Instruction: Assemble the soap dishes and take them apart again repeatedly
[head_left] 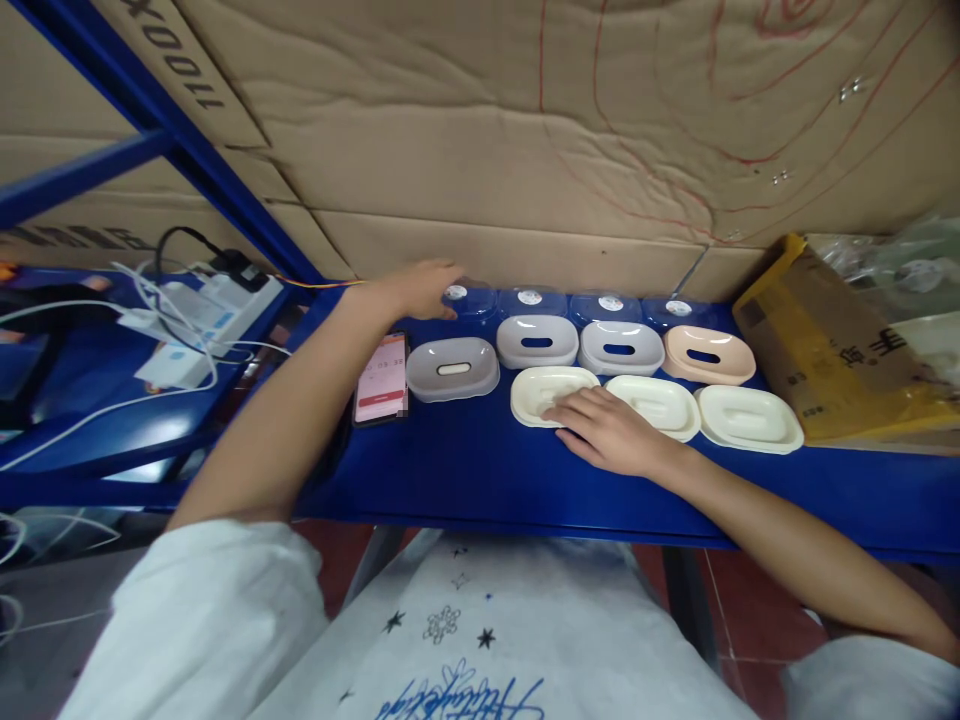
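Observation:
My left hand (429, 290) is at the back left of the blue table, fingers and thumb apart at the left end of a clear plastic lid (476, 302). Whether it touches the lid is hard to tell. My right hand (606, 428) has its fingers inside a cream oval tray (541, 392) and its thumb by the near rim. To its right are two more cream trays (660, 405) (750, 420). Behind them lie two grey soap dishes with slots (537, 328) (622, 342) and a peach soap dish (709, 345). A grey soap dish holding a cream insert (472, 382) sits at left.
Several clear lids with round stickers (611, 303) line the back, against a cardboard wall (480, 170). A phone (381, 380) lies left of the dishes. A taped carton (832, 350) stands at right. Power strips with cables (202, 330) are at far left, past a blue post (247, 190).

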